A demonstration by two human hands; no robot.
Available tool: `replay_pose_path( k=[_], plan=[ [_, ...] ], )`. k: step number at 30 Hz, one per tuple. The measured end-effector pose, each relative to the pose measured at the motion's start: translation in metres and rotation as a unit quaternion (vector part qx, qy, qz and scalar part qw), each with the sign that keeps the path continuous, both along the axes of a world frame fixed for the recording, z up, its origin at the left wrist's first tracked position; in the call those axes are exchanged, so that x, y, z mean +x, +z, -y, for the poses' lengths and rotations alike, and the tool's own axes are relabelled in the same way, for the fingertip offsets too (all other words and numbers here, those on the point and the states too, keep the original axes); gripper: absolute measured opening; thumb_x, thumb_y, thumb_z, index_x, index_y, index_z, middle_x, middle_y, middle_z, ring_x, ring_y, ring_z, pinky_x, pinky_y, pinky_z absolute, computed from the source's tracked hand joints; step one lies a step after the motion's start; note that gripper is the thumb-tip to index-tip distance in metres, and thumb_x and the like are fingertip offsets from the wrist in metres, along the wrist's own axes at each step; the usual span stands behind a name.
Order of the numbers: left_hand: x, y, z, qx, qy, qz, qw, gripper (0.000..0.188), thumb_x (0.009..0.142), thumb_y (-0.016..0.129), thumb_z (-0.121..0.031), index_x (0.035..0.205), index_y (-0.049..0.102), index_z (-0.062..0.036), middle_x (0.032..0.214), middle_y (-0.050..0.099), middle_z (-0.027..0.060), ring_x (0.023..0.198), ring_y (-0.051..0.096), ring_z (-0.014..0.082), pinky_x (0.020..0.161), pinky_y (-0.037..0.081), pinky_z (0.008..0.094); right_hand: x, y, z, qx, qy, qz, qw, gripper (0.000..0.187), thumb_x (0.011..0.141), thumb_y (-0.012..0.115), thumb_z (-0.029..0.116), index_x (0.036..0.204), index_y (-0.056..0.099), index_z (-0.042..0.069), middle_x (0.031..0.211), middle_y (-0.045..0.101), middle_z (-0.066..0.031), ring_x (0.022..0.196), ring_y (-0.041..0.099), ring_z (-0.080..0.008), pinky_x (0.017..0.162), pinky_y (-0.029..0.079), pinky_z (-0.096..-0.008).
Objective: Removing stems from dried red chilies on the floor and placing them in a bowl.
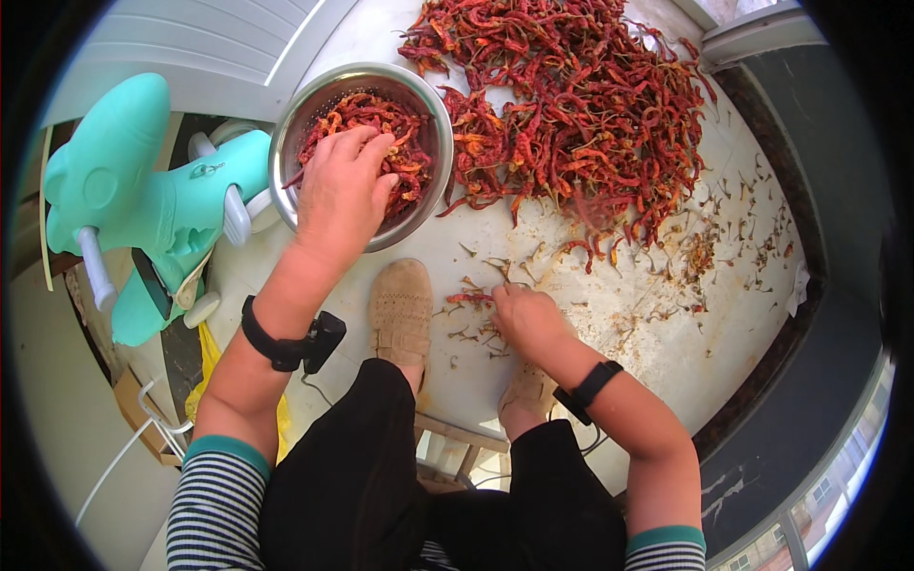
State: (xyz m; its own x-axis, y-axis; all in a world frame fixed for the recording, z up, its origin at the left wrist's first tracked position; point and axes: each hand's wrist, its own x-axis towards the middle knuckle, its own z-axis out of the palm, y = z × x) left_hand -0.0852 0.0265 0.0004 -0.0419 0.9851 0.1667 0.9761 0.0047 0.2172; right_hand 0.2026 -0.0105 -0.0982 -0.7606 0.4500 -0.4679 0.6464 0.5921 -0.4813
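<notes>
Crowding the left side is a turquoise ride-on toy (143,195), with a heap of dried red chilies (590,114) on the far floor, stem scraps (747,228) to the right, and a tan shoe (400,305) between the hands. Steel bowl (443,181) sits far left with chilies right under the left hand (345,186); a single chili (469,298) is just left of the right hand's (497,306) fingertips. Left fingers loosely curled, slightly spread, contents hidden; right fingers bunched narrow at the chili's end, can't tell if gripping.
</notes>
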Motion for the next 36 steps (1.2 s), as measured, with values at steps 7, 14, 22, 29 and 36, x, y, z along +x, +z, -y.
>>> replay_pose_path(
  k=[7,14,22,29,36],
  plan=[
    [0.029,0.015,0.012,-0.057,-0.046,0.214,0.974,0.027,0.086,0.068,-0.008,0.111,0.065,-0.0002,0.101,0.066,0.0156,0.092,0.064,0.031,0.085,0.05,0.0364,0.0,-0.012,-0.01,-0.033,-0.065,0.004,0.997,0.017,0.087,0.062,0.02,0.09,0.061,0.004,0.084,0.064,-0.0141,0.07,0.064,-0.0299,0.062,0.051,-0.0374],
    [0.056,0.012,0.026,-0.368,0.019,0.412,0.833,0.026,0.091,0.065,-0.01,0.115,0.066,-0.0005,0.095,0.069,0.0062,0.082,0.065,0.0111,0.072,0.051,0.0279,0.015,0.048,-0.045,-0.441,-0.271,-0.067,0.853,0.016,0.092,0.064,0.019,0.092,0.067,0.003,0.079,0.068,-0.0043,0.071,0.061,-0.0104,0.062,0.047,-0.028],
    [0.063,-0.002,0.035,-0.369,0.076,0.623,0.685,0.017,0.094,0.063,-0.015,0.102,0.071,-0.0026,0.086,0.068,-0.001,0.073,0.058,0.0048,0.066,0.048,0.0209,0.013,0.074,-0.029,-0.522,-0.308,-0.155,0.78,0.023,0.096,0.063,0.026,0.097,0.066,0.003,0.077,0.059,0.0044,0.069,0.049,-0.0034,0.063,0.042,-0.0213],
    [-0.019,-0.01,0.005,-0.08,0.197,0.486,0.848,0.029,0.089,0.067,-0.014,0.115,0.067,-0.001,0.092,0.069,0.0058,0.08,0.062,0.0128,0.072,0.052,0.0286,0.033,0.062,-0.034,-0.434,-0.354,-0.157,0.814,0.03,0.097,0.061,0.032,0.102,0.065,0.003,0.08,0.061,0.0029,0.072,0.05,-0.0055,0.065,0.043,-0.0231],
    [-0.019,-0.02,0.011,-0.036,-0.041,0.061,0.997,0.026,0.078,0.061,0.001,0.101,0.07,-0.0085,0.12,0.06,0.0097,0.118,0.051,0.0324,0.1,0.041,0.0446,0.045,0.059,-0.043,-0.279,-0.351,-0.118,0.886,0.025,0.094,0.061,0.026,0.096,0.066,0.001,0.077,0.064,-0.0079,0.07,0.06,-0.017,0.066,0.048,-0.0303]
  ],
)
